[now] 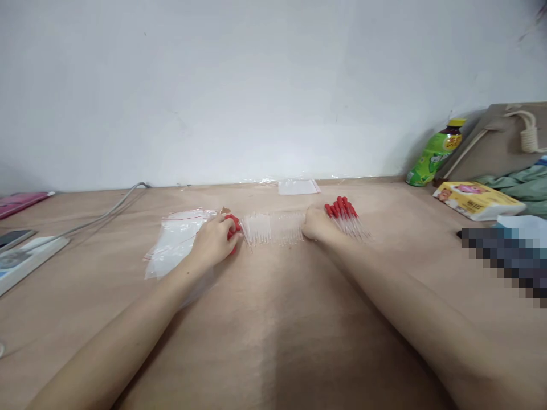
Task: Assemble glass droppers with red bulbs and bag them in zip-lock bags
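Observation:
My left hand (217, 236) is curled over a cluster of red rubber bulbs (233, 219), thumb and fingers closed around part of it. To the right of those bulbs lies a row of thin clear dropper tubes (258, 228), pointed ends toward me. At the right end of this row my right hand (317, 224) is closed, knuckles up; what its fingertips hold is hidden. Just beyond it rests a fanned group of droppers with red bulbs (342, 208), their clear tips toward me. Clear zip bags (177, 236) with red seal lines lie under and beside my left hand.
A small white zip bag (299, 187) lies by the wall. On the right are a green bottle (433, 154), a yellow tissue pack (476, 199) and a grey-brown bag (487, 142). At left, a grey cable (106, 213) runs to a white power strip (32, 262), near a phone (15, 239).

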Action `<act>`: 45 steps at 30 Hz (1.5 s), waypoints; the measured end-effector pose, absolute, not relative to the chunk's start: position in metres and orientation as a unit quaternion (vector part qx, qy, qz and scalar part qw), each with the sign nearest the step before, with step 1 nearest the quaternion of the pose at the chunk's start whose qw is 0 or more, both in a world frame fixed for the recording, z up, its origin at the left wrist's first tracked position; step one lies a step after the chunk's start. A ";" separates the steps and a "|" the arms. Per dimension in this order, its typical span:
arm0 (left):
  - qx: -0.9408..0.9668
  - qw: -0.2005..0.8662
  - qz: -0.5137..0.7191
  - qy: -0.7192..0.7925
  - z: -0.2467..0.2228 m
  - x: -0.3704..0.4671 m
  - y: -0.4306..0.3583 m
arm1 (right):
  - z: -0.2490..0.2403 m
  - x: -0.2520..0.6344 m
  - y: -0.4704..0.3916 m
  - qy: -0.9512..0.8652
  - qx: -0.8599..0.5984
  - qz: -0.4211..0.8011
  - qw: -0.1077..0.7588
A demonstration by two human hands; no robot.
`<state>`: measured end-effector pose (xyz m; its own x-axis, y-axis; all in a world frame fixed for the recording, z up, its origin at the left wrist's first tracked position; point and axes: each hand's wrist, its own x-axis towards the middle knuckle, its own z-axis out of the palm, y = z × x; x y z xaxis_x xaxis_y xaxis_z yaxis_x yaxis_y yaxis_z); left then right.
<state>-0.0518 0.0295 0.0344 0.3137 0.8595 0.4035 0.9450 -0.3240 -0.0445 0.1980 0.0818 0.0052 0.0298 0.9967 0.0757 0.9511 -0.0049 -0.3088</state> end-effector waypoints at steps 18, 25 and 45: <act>-0.831 0.029 -0.321 -0.453 0.022 -0.015 -0.001 | -0.018 0.242 -0.008 -0.832 -0.416 0.038 0.365; -0.876 -0.123 -0.253 -0.391 0.003 -0.002 -0.018 | -0.030 0.245 -0.012 -0.850 -0.398 0.088 0.334; -0.818 -0.271 -0.300 -0.410 -0.002 0.009 -0.024 | -0.020 0.228 -0.023 -0.855 -0.317 0.170 0.374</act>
<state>0.0087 -0.0236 -0.0016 0.4847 0.8328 0.2675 0.5077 -0.5169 0.6893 0.2282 -0.0228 -0.0204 -0.5199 0.6688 0.5315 0.4154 0.7416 -0.5267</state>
